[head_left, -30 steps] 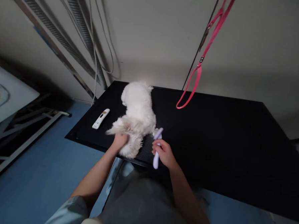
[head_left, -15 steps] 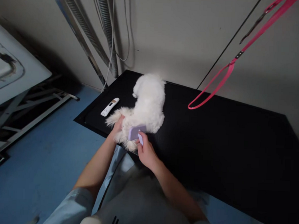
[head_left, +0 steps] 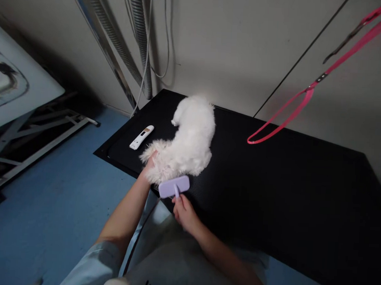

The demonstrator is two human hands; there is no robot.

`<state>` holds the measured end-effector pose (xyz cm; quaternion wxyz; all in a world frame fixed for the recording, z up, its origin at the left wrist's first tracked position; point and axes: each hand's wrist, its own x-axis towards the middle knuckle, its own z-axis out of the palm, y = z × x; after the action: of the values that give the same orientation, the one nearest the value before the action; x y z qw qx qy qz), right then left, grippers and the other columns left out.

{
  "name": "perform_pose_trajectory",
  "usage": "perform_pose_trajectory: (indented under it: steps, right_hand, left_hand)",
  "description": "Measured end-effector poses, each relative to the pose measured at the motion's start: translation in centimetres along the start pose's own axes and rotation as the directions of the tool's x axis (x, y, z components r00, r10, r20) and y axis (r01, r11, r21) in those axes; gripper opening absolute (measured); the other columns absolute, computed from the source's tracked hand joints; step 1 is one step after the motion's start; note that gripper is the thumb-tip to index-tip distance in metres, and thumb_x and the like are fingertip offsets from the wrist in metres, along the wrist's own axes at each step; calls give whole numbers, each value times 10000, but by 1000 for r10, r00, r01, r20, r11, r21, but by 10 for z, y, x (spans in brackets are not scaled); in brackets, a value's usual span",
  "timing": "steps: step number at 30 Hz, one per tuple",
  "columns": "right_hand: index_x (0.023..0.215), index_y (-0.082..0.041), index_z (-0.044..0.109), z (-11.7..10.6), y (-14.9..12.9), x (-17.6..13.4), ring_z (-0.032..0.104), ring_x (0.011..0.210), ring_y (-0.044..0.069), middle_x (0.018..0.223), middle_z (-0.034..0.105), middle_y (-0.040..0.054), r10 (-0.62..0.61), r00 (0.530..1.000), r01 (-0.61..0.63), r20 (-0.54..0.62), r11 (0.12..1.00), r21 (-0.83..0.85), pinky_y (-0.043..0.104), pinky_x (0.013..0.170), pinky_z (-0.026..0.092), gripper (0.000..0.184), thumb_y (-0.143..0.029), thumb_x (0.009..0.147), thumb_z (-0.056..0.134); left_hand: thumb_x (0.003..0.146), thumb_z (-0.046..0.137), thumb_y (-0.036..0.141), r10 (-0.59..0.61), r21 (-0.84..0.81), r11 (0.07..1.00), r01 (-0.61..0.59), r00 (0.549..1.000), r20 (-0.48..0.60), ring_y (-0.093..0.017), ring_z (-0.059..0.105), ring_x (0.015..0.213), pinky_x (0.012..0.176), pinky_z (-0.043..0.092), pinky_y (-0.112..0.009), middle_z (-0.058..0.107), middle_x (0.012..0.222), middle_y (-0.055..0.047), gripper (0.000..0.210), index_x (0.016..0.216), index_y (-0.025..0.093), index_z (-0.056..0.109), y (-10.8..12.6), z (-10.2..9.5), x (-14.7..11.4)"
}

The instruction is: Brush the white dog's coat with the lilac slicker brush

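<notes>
Left hand (head_left: 149, 163) gripping white dog (head_left: 187, 140), right hand (head_left: 183, 212) holding lilac brush (head_left: 174, 186) — black table (head_left: 287, 186)

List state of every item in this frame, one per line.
White dog: lying on the table, head toward the wall.
Left hand: gripping the dog's rear fur.
Right hand: closed on the brush handle.
Purple brush: held at the dog's rear end, head level.
White clipper: lying flat, untouched.
Pink leash loop: hanging free, not on the dog.
Black table: bears dog and clipper.
</notes>
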<state>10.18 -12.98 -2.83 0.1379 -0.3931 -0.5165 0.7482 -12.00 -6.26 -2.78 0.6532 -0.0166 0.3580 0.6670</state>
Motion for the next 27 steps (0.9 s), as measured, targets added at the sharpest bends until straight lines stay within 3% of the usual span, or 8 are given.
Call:
perform_pose_trajectory:
  steps: [2, 4, 9, 13, 17, 19, 23, 27]
  right_hand:
    - [876, -197, 479, 4, 11, -8, 308, 360, 60, 498, 407, -95, 136, 982, -143, 130, 989, 42, 191, 368, 229, 414, -606, 863, 414]
    - [857, -189, 493, 5, 10, -11, 318, 348, 50, 499, 435, -92, 165, 961, -183, 222, 981, 62, 183, 349, 221, 443, -630, 827, 469]
    - [839, -214, 442, 3, -11, 13, 325, 338, 49, 475, 406, -117, -3, 997, -22, 76, 946, 323, 183, 356, 271, 457, -660, 776, 521]
    - [841, -222, 429, 4, 11, -2, 289, 320, 45, 466, 397, -129, 156, 976, -202, 154, 913, 353, 174, 336, 260, 439, -642, 767, 533]
    - [845, -205, 478, 1, 12, -23, 288, 306, 46, 470, 426, -111, 280, 903, -370, 326, 893, 257, 180, 324, 223, 362, -561, 806, 528]
    - [850, -194, 498, 0, -3, -16, 304, 312, 45, 477, 436, -102, 211, 919, -306, 333, 914, 265, 187, 337, 231, 369, -561, 818, 526]
    - [839, -214, 443, 5, -13, 10, 314, 328, 49, 470, 399, -118, 21, 990, -78, 138, 902, 424, 191, 369, 276, 408, -611, 803, 528]
    - [898, -207, 459, 8, 10, -2, 328, 326, 54, 503, 443, -105, 183, 954, -244, 237, 933, 263, 182, 348, 247, 405, -604, 822, 487]
  left_hand:
    - [870, 430, 440, 6, 12, 1000, -6, 1000, 26, -292, 635, 1038, 973, 443, -418, 729, 783, -116, 429, 953, 87, 660, 0, -6, 5]
    - [864, 441, 459, 17, 24, 1000, -18, 998, 54, -301, 617, 1063, 964, 443, -439, 733, 855, -126, 457, 1005, 75, 646, -1, -10, 7]
    - [903, 339, 488, 21, 84, 996, -22, 1000, 19, -274, 634, 1004, 876, 490, -403, 723, 871, -108, 523, 1025, 73, 633, -2, -7, -1]
    - [899, 320, 480, -28, 133, 991, 32, 999, -32, -293, 640, 976, 837, 503, -426, 709, 790, -118, 513, 954, 83, 640, 0, 2, -3]
    - [894, 342, 468, -12, 97, 995, 16, 999, -40, -311, 621, 1028, 866, 487, -473, 705, 780, -133, 497, 946, 76, 642, 1, 9, -2]
    - [897, 327, 508, -6, 91, 996, 11, 998, -56, -310, 617, 1039, 871, 486, -477, 704, 782, -133, 533, 936, 80, 641, 0, 7, -4]
    - [908, 289, 530, 25, 144, 990, -6, 991, -131, -302, 630, 1013, 855, 503, -455, 700, 753, -117, 548, 885, 107, 638, -1, 0, -8]
    - [928, 238, 491, 59, 244, 969, -26, 990, -129, -303, 653, 956, 813, 524, -452, 704, 771, -120, 561, 920, 104, 645, -1, -4, -7]
